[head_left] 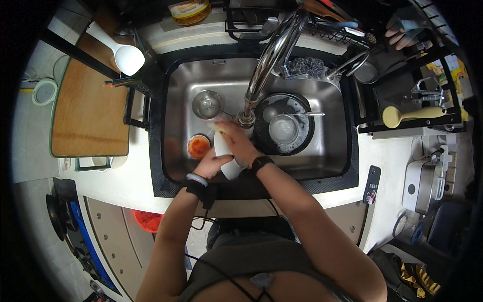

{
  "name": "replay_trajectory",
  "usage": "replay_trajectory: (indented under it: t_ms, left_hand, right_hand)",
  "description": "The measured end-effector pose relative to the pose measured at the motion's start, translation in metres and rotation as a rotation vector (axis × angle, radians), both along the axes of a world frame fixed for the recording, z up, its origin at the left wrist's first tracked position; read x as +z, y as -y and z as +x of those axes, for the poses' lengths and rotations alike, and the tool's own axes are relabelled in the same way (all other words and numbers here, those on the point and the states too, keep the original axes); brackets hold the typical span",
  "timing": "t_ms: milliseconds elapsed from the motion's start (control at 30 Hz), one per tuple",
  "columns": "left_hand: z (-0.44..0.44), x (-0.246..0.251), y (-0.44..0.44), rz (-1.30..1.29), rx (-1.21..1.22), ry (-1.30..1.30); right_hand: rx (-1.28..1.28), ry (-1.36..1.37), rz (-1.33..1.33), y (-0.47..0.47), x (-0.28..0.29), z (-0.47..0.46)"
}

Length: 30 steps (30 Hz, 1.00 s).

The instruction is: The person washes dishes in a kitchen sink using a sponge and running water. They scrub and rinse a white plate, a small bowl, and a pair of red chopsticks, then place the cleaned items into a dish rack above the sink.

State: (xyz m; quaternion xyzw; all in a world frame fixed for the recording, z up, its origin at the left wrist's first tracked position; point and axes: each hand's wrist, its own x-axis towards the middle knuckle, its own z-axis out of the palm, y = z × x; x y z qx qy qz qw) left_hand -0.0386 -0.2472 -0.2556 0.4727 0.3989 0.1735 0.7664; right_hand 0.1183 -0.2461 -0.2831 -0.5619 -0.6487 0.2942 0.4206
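My left hand [211, 165] grips the lower left side of a white dish [231, 170], tilted on edge over the sink. My right hand [238, 139] lies across the dish's upper part, below the chrome faucet [247, 113]. Its fingertips are blurred, and whether it grips the dish or something else is unclear. Left of the hands, a small round dish with orange contents or residue [199, 147] sits in the stainless sink [181, 87]. Behind it lies a metal ladle [206, 104]. To the right, a black pan [264, 141] contains sudsy water and a round, handled metal utensil [283, 129].
A steel-wool scrubber [307, 67] lies behind the faucet. The left rack holds a white ladle [129, 58] beside a wooden board [90, 113]. A yellow-handled utensil [411, 115] lies on the right shelf; a phone [372, 184] rests on the counter below.
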Motion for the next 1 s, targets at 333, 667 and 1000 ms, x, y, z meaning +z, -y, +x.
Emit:
replay_trajectory:
  t_ms: [333,667,1000]
  left_hand:
    - [-0.007,0.02,0.002,-0.019,0.106,0.052]
    - [-0.004,-0.001,-0.034,-0.009,0.436,0.117]
    - [0.0,-0.003,-0.018,-0.179,0.483,0.122]
  right_hand:
    - [-0.226,-0.348,-0.468,0.0,-0.085,0.042]
    - [-0.025,0.208,-0.558,0.036,-0.059,0.014]
    - [-0.165,0.205,-0.041,0.023,0.03,-0.015]
